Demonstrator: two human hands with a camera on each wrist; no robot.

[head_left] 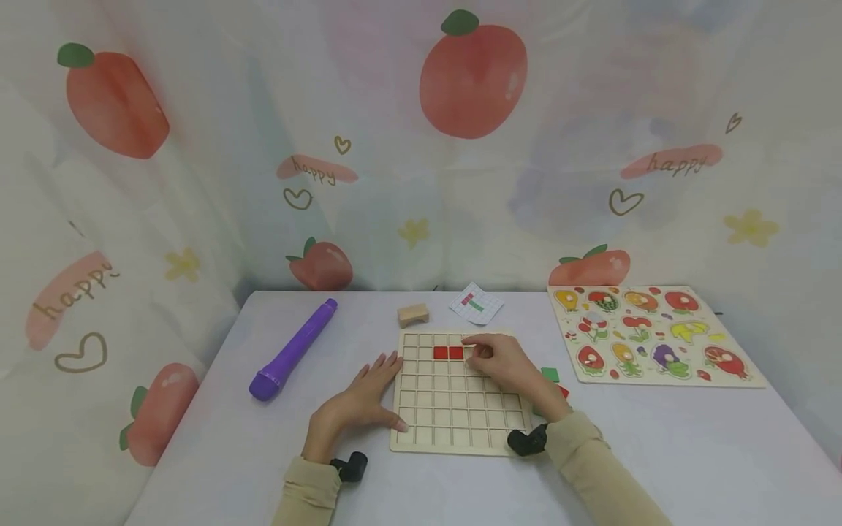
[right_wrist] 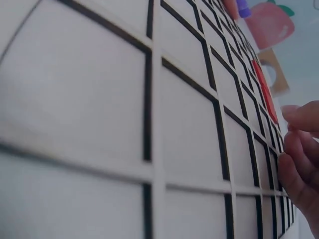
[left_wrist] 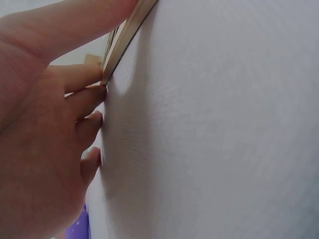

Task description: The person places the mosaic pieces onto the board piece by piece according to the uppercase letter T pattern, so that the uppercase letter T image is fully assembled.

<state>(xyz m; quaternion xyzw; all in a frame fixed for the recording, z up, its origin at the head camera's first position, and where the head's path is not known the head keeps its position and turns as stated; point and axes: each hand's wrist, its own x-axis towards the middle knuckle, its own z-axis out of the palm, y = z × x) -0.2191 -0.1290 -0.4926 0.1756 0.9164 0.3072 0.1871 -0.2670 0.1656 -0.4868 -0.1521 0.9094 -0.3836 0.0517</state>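
A light wooden grid board [head_left: 450, 420] lies flat on the white table. Two red square tiles [head_left: 448, 353] sit side by side in its upper rows. My left hand [head_left: 358, 402] is spread at the board's left side, with thumb and fingertips touching the edge. In the left wrist view, those fingers [left_wrist: 87, 102] reach along the rim. Over the board's upper right my right hand [head_left: 503, 361] is bent, thumb and index apart beside the right red tile. No tile shows between its fingers [right_wrist: 301, 117] in the right wrist view.
Beside the right forearm lie a green tile [head_left: 550, 374] and a partly covered red tile [head_left: 563, 392]. Behind the board are a notched wooden block [head_left: 413, 315] and a pattern card [head_left: 476, 304]. A purple toy microphone [head_left: 292, 351] lies left; a fruit puzzle board [head_left: 658, 336] lies right.
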